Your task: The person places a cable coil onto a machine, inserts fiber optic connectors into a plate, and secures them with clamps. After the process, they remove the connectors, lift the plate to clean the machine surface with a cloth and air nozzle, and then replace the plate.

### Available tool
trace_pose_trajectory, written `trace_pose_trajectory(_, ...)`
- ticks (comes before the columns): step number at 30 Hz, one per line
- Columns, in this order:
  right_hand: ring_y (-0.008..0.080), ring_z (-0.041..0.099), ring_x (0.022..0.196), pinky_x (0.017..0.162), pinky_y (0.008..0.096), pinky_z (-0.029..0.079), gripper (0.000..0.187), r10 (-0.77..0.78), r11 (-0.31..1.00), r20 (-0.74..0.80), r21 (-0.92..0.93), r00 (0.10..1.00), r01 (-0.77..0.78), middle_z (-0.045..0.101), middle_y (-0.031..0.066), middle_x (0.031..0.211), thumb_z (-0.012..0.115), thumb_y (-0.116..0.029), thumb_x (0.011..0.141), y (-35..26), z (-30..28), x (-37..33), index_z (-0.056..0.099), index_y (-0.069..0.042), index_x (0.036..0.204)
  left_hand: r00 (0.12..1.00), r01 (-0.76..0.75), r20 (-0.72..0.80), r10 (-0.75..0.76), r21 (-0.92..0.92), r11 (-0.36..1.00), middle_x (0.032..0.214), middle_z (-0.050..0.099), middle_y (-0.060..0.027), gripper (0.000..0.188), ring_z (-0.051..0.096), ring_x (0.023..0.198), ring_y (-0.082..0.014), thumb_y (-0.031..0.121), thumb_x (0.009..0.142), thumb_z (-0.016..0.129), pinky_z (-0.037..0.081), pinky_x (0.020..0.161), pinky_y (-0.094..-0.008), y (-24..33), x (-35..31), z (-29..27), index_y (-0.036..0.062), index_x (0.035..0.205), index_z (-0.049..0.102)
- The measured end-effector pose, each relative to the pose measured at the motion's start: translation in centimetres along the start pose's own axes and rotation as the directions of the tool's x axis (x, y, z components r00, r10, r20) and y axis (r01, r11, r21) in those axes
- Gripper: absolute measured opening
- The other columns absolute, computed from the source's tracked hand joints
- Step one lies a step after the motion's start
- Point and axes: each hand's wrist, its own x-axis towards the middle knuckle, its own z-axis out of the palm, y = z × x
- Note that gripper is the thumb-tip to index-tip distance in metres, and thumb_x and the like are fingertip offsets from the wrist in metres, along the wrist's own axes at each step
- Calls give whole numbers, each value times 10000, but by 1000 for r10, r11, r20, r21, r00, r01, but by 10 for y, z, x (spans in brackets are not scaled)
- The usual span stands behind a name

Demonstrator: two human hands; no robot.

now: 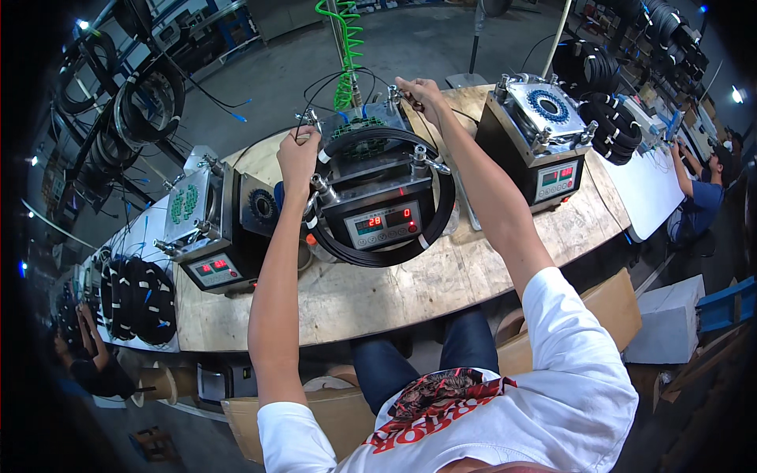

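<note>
A coil of black cable (447, 209), bound with white ties, hangs around the middle polishing machine (380, 206), which has a red-lit display. On that machine's top is a green-studded holder (359, 135) with blue connectors standing at its far edge. My left hand (299, 154) is closed by the machine's far left post, its fingertips pinched on thin black cable. Thin cable loops arc between my hands. My right hand (423, 98) is closed, fingers curled beside the far right clamp post (393, 93); what it grips is hidden.
Similar machines stand on the wooden bench (378, 303): a left machine (206, 225) and a right machine (540, 138). Black cable coils (140, 299) lie at the left; more coils (611, 126) sit at the right. A green spiral hose (344, 47) hangs behind. Co-workers are seated on both sides.
</note>
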Motion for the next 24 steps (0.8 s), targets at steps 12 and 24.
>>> trace_pose_trajectory(12, 108, 605, 711, 580, 273, 462, 268, -132, 990, 24, -48, 991, 133, 682, 19, 840, 690, -234, 934, -11, -2, -9, 727, -69, 1142, 999, -31, -28, 30, -18, 999, 792, 705, -98, 250, 651, 716, -171, 202, 855, 665, 499, 693, -304, -5, 2, -4, -13, 971, 719)
trace_pose_trajectory(24, 413, 665, 1051, 799, 483, 553, 561, -361, 585, 181, -721, 915, 373, 697, 220, 1110, 777, -455, 800, -34, 20, -11, 671, -68, 1192, 993, -101, -64, 102, 25, 995, 830, 720, -146, 265, 685, 752, -236, 228, 871, 639, 523, 736, -346, -6, 5, 1, -2, 971, 723)
